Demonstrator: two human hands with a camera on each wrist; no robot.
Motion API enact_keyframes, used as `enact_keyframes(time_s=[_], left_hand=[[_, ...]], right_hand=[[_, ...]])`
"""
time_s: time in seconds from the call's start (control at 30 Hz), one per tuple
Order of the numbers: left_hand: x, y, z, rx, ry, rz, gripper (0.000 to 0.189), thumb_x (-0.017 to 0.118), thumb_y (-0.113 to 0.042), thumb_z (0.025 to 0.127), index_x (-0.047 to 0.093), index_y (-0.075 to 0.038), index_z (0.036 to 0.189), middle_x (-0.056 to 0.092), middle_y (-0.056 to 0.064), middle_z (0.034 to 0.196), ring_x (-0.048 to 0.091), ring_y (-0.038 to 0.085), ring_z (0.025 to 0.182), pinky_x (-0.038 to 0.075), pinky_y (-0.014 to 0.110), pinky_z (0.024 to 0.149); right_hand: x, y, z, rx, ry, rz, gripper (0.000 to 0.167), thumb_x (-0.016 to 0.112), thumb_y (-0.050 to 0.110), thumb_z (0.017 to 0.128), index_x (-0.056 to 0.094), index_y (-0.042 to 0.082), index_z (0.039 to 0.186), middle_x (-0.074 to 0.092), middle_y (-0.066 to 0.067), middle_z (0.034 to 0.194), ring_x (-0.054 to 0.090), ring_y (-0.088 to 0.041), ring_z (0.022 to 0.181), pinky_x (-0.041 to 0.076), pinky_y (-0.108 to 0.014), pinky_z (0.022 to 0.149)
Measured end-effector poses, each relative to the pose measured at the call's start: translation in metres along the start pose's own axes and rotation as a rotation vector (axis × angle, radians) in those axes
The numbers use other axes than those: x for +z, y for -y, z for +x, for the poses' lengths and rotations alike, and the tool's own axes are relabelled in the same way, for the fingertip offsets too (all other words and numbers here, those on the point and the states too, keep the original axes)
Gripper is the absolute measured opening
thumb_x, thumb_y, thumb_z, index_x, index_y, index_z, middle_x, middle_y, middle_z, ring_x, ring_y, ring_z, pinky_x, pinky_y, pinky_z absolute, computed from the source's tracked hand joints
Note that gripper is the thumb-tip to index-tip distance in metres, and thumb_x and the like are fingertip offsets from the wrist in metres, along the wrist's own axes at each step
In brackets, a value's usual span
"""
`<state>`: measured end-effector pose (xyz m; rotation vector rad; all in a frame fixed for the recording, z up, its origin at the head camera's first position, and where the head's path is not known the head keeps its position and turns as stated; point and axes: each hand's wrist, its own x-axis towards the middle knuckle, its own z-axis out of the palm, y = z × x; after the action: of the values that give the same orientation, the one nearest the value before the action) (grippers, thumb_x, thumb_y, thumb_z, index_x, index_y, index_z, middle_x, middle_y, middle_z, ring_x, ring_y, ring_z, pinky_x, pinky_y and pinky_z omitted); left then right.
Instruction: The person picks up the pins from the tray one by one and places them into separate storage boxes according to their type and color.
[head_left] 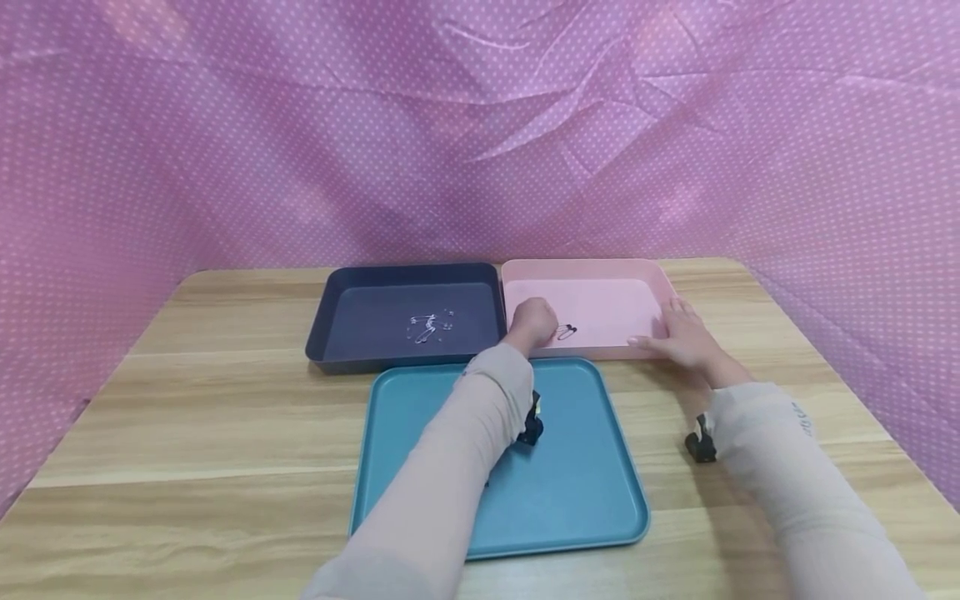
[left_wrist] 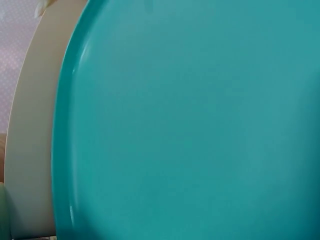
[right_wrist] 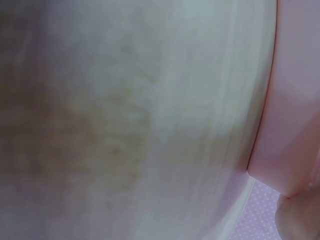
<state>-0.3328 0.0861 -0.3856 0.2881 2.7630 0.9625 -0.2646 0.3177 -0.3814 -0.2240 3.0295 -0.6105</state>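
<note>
In the head view my left hand is over the left front part of the pink tray, fingers curled downward. Its fingertips are hidden, so whether they pinch anything does not show. Beside its knuckles, black safety pins lie on the pink tray's floor. My right hand rests at that tray's right front corner, its fingers straight along the right wall and the thumb toward the front rim. Several silvery safety pins lie in the dark blue tray to the left.
A teal tray lies in front of both others, under my left forearm. All three trays are on a wooden table. Pink dotted cloth hangs behind and at the sides. Black wrist mounts hang below the sleeves.
</note>
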Motion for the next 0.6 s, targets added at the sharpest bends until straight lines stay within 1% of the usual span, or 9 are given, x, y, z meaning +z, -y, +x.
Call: enact_keyframes(time_s=[0.1,0.13,0.2,0.27,0.43,0.5,0.6], left_hand=[[-0.006,-0.004,-0.012,-0.002,-0.022,-0.054,0.008,0.052,-0.007,0.08,0.06,-0.005,0.081,0.056,0.003,0.077,0.052,0.015,0.073,0.041,0.022,0.062],[-0.008,-0.005,-0.016,0.002,-0.021,-0.075,0.007,0.053,-0.008,0.081,0.059,-0.005,0.083,0.055,0.003,0.077,0.052,0.014,0.072,0.042,0.021,0.061],[-0.011,-0.006,-0.02,0.021,-0.029,-0.102,0.008,0.053,-0.01,0.082,0.058,-0.005,0.086,0.055,0.002,0.079,0.051,0.013,0.073,0.042,0.019,0.059],[-0.012,-0.005,-0.021,0.039,-0.033,-0.115,0.009,0.055,-0.011,0.082,0.057,-0.005,0.087,0.055,0.002,0.08,0.051,0.014,0.074,0.042,0.018,0.058],[-0.016,-0.003,-0.021,0.09,-0.052,-0.114,0.009,0.055,-0.012,0.081,0.057,-0.005,0.086,0.056,0.003,0.084,0.051,0.015,0.079,0.04,0.02,0.068],[-0.019,-0.004,-0.024,0.106,-0.047,-0.133,0.008,0.055,-0.012,0.081,0.057,-0.005,0.086,0.056,0.003,0.085,0.05,0.016,0.079,0.04,0.021,0.069],[-0.022,-0.004,-0.027,0.131,-0.027,-0.174,0.008,0.055,-0.012,0.082,0.056,-0.005,0.086,0.055,0.003,0.085,0.05,0.015,0.077,0.04,0.022,0.068]], right_hand=[[0.0,0.0,0.0,0.003,-0.01,0.009,0.102,0.051,0.054,0.077,-0.002,-0.015,0.13,-0.005,-0.034,0.134,-0.005,-0.045,0.123,-0.002,-0.051,0.097],[0.0,0.0,0.0,0.004,-0.012,0.014,0.102,0.052,0.054,0.077,-0.002,-0.015,0.13,-0.005,-0.034,0.134,-0.006,-0.045,0.123,-0.002,-0.051,0.097],[0.0,-0.001,0.0,0.006,-0.013,0.016,0.102,0.052,0.054,0.077,-0.003,-0.014,0.131,-0.006,-0.033,0.134,-0.006,-0.044,0.123,-0.002,-0.051,0.097],[0.002,-0.001,0.0,0.007,-0.008,0.017,0.102,0.052,0.053,0.077,-0.003,-0.014,0.131,-0.006,-0.033,0.134,-0.007,-0.044,0.123,-0.002,-0.051,0.097],[0.003,-0.002,0.0,0.007,0.0,0.016,0.101,0.05,0.053,0.078,-0.003,-0.013,0.131,-0.008,-0.033,0.134,-0.007,-0.043,0.124,-0.002,-0.051,0.097],[0.003,-0.002,0.001,-0.001,-0.008,0.016,0.1,0.05,0.054,0.078,-0.003,-0.013,0.131,-0.007,-0.033,0.134,-0.007,-0.044,0.123,-0.002,-0.052,0.097],[0.001,-0.002,0.001,-0.01,-0.018,0.012,0.1,0.051,0.053,0.078,-0.001,-0.015,0.13,-0.006,-0.034,0.134,-0.006,-0.044,0.123,-0.002,-0.052,0.097]])
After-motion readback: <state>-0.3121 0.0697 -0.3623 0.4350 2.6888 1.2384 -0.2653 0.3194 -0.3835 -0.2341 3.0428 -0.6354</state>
